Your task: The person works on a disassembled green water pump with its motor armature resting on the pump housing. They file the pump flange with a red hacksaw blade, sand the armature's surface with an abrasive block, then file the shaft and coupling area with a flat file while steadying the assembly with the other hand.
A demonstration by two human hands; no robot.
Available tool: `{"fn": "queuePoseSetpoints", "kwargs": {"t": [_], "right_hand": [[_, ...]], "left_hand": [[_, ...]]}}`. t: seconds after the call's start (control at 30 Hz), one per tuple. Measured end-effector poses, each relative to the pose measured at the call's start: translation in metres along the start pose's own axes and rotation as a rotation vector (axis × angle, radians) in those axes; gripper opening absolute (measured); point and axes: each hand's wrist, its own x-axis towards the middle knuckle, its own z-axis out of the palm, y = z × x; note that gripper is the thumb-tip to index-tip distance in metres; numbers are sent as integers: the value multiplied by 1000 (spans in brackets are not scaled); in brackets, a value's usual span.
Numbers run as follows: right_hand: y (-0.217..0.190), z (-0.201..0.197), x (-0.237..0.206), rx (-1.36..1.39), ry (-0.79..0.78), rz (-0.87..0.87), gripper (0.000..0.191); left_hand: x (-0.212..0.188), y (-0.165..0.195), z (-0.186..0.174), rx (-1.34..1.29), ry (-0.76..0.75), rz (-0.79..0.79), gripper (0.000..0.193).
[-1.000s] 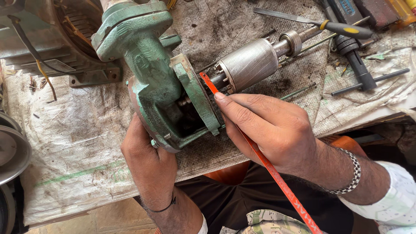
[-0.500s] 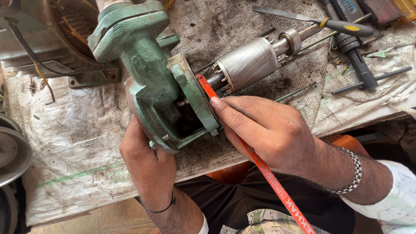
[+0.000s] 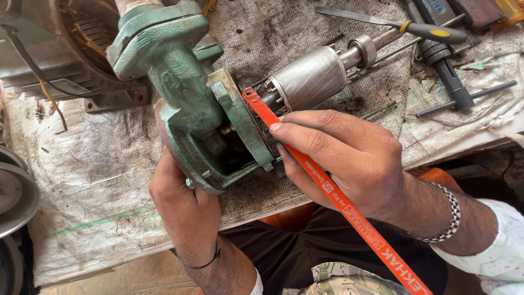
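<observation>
Right hand [image 3: 349,158] pinches orange hacksaw blade [image 3: 327,188], forefinger along its back, tip set into the gap between green cast-iron pump housing [image 3: 191,109] and grey cylindrical rotor [image 3: 308,79]. Left hand [image 3: 185,207] cups the housing's near underside, closed round it, on the stained cloth-covered bench [image 3: 98,180]. Step looks like sawing or scraping at the joint. Next stroke wants a steady housing and the blade kept flat.

Workbench [image 3: 98,180] under stained woven sacking, daylight, sandy floor [image 3: 136,276]
</observation>
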Motion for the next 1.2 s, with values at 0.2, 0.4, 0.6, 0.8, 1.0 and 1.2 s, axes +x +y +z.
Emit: {"fn": "queuePoseSetpoints", "kwargs": {"t": [0.2, 0.4, 0.6, 0.8, 1.0, 1.2], "right_hand": [[0, 3, 1, -2, -24, -3, 34], [2, 2, 0, -9, -22, 20, 33], [3, 3, -3, 16, -9, 55, 27], [4, 4, -3, 16, 6, 60, 24], [3, 4, -1, 8, -7, 26, 28], [6, 5, -6, 36, -36, 23, 31]], "left_hand": [[0, 2, 0, -41, -6, -14, 36], [1, 2, 1, -23, 1, -4, 37], [1, -1, 0, 2, -1, 3, 33], [0, -1, 1, -3, 11, 15, 34], [0, 0, 1, -10, 2, 6, 32], [0, 0, 0, 6, 2, 4, 36]]}}
